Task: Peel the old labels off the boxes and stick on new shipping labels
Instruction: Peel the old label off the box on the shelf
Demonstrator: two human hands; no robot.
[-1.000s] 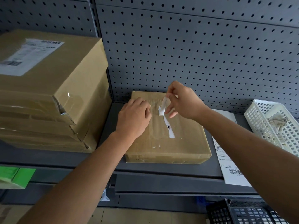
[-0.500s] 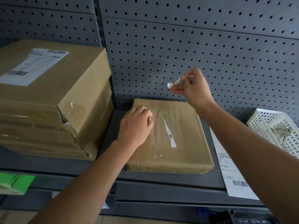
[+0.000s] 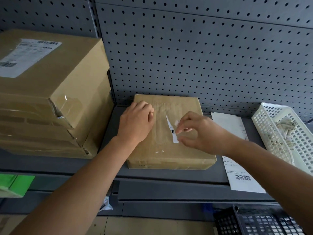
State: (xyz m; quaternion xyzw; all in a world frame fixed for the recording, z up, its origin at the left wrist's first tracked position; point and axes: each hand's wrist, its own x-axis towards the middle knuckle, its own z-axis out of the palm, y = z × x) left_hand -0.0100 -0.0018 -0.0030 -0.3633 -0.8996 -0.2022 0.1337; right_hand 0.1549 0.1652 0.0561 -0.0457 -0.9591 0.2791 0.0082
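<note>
A flat brown box (image 3: 169, 156) lies on the grey shelf (image 3: 169, 173) in front of me. A narrow torn strip of old label (image 3: 169, 124) with a bit of barcode still sticks to its top. My left hand (image 3: 135, 122) rests on the box's left part with curled fingers and holds nothing. Over the box's right half, my right hand (image 3: 201, 134) pinches the strip's lower end between thumb and forefinger. A small white scrap (image 3: 177, 122) clings at its fingertips. A new shipping label sheet (image 3: 243, 175) lies to the right of the box.
A stack of brown boxes (image 3: 55, 92) stands at the left, the top one bearing a label (image 3: 25, 56). A white basket (image 3: 264, 116) with peeled scraps sits at the right. Perforated panel (image 3: 203, 56) behind. Below are a black crate (image 3: 254, 221) and a green box (image 3: 13, 184).
My right hand tore a piece off the label, lifted it up toward the panel, then came back down to the remaining strip. My left hand stayed on the box.
</note>
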